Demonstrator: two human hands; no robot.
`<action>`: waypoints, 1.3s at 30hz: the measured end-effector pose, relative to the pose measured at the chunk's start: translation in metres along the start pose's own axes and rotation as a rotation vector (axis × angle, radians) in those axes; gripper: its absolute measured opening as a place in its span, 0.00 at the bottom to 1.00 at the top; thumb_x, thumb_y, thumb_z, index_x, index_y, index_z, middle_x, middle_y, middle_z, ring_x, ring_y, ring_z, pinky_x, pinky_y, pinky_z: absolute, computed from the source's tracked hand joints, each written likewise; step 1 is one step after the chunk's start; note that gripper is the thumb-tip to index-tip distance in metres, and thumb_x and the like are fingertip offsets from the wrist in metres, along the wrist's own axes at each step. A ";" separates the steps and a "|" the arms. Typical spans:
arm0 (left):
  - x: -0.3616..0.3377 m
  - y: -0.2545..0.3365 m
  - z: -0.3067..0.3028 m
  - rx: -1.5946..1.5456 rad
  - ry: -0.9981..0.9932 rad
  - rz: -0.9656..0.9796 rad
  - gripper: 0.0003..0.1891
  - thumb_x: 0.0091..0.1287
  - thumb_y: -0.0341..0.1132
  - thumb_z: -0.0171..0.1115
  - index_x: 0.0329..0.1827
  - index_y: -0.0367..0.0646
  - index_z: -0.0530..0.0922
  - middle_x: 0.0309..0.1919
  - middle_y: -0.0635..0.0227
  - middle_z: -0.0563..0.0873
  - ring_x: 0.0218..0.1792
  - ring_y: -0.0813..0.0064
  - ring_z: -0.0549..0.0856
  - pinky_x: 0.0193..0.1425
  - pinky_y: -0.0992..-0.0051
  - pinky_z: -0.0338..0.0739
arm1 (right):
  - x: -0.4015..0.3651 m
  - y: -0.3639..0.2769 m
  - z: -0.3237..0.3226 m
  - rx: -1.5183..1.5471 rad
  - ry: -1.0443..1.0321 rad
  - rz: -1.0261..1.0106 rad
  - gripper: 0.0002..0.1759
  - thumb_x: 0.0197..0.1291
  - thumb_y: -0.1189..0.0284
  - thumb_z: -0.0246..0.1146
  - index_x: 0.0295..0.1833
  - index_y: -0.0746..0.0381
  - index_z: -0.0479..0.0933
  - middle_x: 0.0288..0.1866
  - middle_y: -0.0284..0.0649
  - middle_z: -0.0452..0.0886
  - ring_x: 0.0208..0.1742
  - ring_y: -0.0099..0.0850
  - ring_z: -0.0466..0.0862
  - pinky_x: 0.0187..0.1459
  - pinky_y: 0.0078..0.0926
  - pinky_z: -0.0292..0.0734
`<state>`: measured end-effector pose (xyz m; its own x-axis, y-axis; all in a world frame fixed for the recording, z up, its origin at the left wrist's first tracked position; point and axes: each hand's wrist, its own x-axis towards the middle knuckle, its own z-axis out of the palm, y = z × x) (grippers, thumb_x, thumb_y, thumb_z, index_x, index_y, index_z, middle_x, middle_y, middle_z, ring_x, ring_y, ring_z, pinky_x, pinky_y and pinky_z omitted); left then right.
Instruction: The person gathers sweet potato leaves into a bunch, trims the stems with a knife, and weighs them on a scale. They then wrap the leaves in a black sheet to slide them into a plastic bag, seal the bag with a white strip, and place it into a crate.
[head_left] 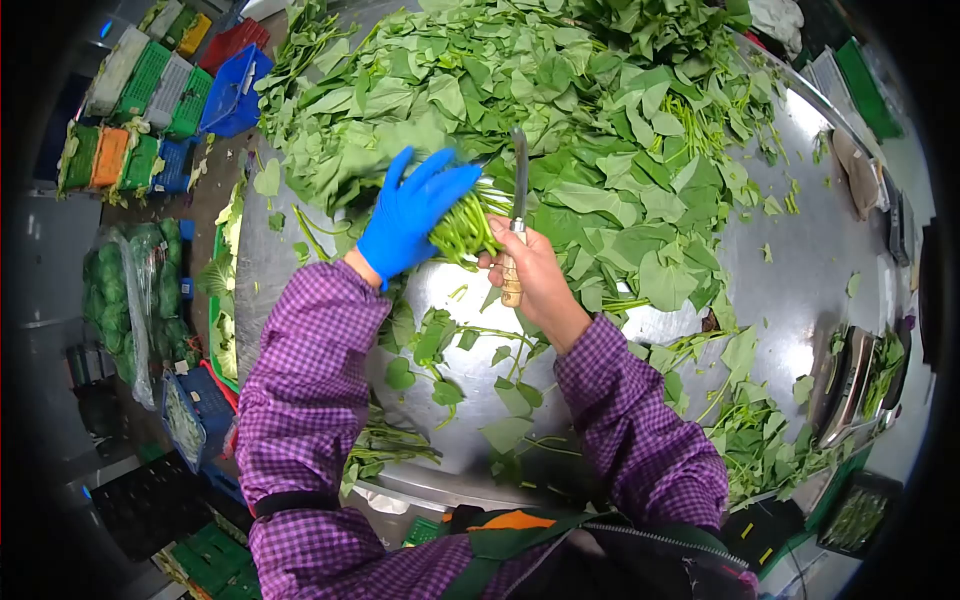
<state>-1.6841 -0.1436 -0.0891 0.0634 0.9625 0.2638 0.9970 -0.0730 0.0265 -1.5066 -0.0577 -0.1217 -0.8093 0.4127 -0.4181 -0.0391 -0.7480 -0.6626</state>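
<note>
While the blue-gloved left hand (410,215) is clasping a bunch of green stems (466,226) at the middle of the steel table (800,280), the bare right hand (532,275) is clenching a wooden-handled knife (519,170) just right of the bunch, its blade pointing far. Loose leaves (560,90) are lying heaped across the table's far side.

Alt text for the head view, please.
A blue-gloved left hand grips a bundle of green stems while the bare right hand holds a knife upright beside it. Loose leaves are heaped on the steel table.
</note>
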 end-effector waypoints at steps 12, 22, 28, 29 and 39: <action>0.015 0.068 -0.148 -1.454 0.209 -0.767 0.25 0.55 0.26 0.65 0.58 0.37 0.72 0.51 0.64 0.81 0.52 0.73 0.80 0.59 0.73 0.74 | -0.089 -0.074 0.059 -0.329 0.036 -0.561 0.17 0.57 0.73 0.67 0.52 0.62 0.76 0.37 0.29 0.79 0.24 0.11 0.71 0.24 0.11 0.68; -0.044 0.172 -0.137 -1.800 -0.076 -0.664 0.29 0.63 0.37 0.63 0.66 0.38 0.67 0.55 0.67 0.79 0.53 0.76 0.78 0.59 0.72 0.72 | -0.173 -0.042 0.054 -0.360 0.056 -0.404 0.20 0.54 0.68 0.71 0.46 0.64 0.72 0.27 0.28 0.74 0.25 0.14 0.71 0.26 0.13 0.67; -0.071 0.210 -0.142 -1.610 -0.297 -0.700 0.32 0.60 0.32 0.67 0.67 0.39 0.65 0.54 0.66 0.79 0.53 0.76 0.77 0.58 0.73 0.72 | -0.208 -0.020 0.051 -0.722 0.166 -0.583 0.16 0.51 0.69 0.70 0.40 0.66 0.75 0.23 0.31 0.75 0.24 0.17 0.68 0.26 0.20 0.67; -0.076 0.214 -0.145 -1.576 -0.324 -0.712 0.32 0.59 0.31 0.67 0.67 0.39 0.65 0.54 0.66 0.78 0.54 0.76 0.77 0.59 0.73 0.72 | -0.211 -0.017 0.052 -0.764 0.198 -0.593 0.14 0.51 0.69 0.69 0.38 0.66 0.76 0.23 0.31 0.75 0.24 0.18 0.69 0.27 0.21 0.68; -0.111 0.257 -0.137 -1.509 0.060 -0.575 0.33 0.56 0.28 0.69 0.65 0.39 0.67 0.59 0.67 0.76 0.59 0.75 0.74 0.63 0.73 0.68 | -0.213 0.000 0.054 -0.771 0.107 -0.370 0.16 0.54 0.64 0.69 0.37 0.66 0.76 0.21 0.33 0.74 0.23 0.20 0.69 0.28 0.23 0.68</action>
<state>-1.4406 -0.3052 0.0202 -0.3214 0.9435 -0.0809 -0.0655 0.0631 0.9959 -1.3654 -0.1735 0.0012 -0.7619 0.6360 -0.1228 0.1512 -0.0098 -0.9885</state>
